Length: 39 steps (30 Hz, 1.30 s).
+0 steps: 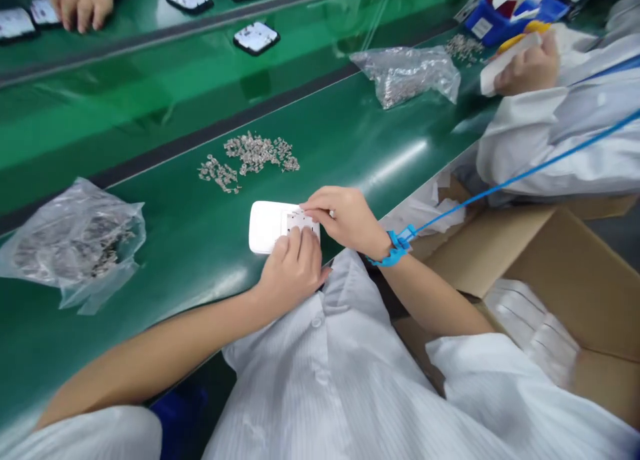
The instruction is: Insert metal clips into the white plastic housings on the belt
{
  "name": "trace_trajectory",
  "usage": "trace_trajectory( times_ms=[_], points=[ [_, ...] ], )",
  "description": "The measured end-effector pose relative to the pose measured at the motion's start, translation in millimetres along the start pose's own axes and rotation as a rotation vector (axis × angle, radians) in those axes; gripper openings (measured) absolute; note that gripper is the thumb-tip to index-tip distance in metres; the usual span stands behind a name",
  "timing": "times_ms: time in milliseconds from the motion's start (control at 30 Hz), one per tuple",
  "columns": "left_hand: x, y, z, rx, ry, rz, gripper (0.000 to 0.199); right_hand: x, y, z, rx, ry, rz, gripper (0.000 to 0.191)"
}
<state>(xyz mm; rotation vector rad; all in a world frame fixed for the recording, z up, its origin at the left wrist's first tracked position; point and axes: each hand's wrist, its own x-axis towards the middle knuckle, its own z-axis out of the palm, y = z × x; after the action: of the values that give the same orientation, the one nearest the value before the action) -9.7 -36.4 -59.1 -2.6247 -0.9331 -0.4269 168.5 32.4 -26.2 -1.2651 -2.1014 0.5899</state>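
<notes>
Our left hand [296, 265], thumb apart, and right hand [350, 217], seemingly pinched shut, touch the crosswise-lying white case [265, 227] at its right end.

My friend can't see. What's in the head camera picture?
A left hand and a right hand wearing a blue wrist strap touch a white plastic case on a green workbench. Beyond it lies a pile of small metal parts; a clear plastic bag of parts sits at left.

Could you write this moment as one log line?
left hand: on white casing | right hand: fingertips at casing's recess | small metal pieces: piled beyond casing | clear bag: far left
</notes>
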Motion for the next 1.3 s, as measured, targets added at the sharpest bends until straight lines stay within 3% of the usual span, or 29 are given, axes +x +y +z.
trace_trajectory(
  times_ms=[200, 433, 567, 700, 800, 867, 933, 1033, 1100, 1200, 1300],
  points=[
    [5.0, -2.9, 2.8, -0.021, -0.023, 0.012, 0.058, 8.3, -5.1, 4.3, -0.057, -0.063, 0.073, 0.012],
    [3.6, 0.3, 6.7, 0.014, 0.026, 0.031, 0.052, 3.1, -4.1, 19.0, -0.020, 0.088, 0.106, 0.009],
    [4.3, 0.7, 3.2, -0.031, -0.008, -0.008, 0.053, 6.4, 2.0, 26.6, 0.070, 0.109, 0.161, 0.014],
    [4.9, 0.3, -1.9, -0.112, -0.071, -0.032, 0.062, 13.7, 15.5, 23.8, 0.181, 0.042, 0.254, 0.023],
    [6.1, -2.5, -6.7, -0.130, -0.066, -0.034, 0.061, 7.9, 20.6, 21.0, 0.199, 0.069, 0.208, 0.026],
    [8.2, -8.7, -11.5, -0.140, -0.001, -0.022, 0.055, -3.0, 20.0, 23.3, 0.139, 0.172, 0.117, 0.019],
    [11.8, -19.9, -16.7, -0.131, 0.148, -0.039, 0.041, -15.6, 18.5, 29.1, 0.055, 0.266, 0.025, 0.013],
    [19.0, -44.2, -20.6, -0.081, 0.302, -0.165, 0.018, -29.1, 18.2, 38.7, -0.026, 0.291, -0.063, 0.013],
    [22.9, -60.3, -18.9, -0.067, 0.222, -0.201, 0.015, -32.5, 19.7, 42.3, -0.031, 0.261, -0.063, 0.016],
    [24.5, -76.2, -13.2, -0.074, 0.053, -0.118, 0.016, -32.5, 22.0, 42.4, -0.026, 0.229, -0.032, 0.020],
    [22.6, -81.1, -9.8, -0.055, 0.021, -0.056, 0.018, -31.3, 21.9, 40.1, -0.034, 0.214, -0.035, 0.020]
  ],
)
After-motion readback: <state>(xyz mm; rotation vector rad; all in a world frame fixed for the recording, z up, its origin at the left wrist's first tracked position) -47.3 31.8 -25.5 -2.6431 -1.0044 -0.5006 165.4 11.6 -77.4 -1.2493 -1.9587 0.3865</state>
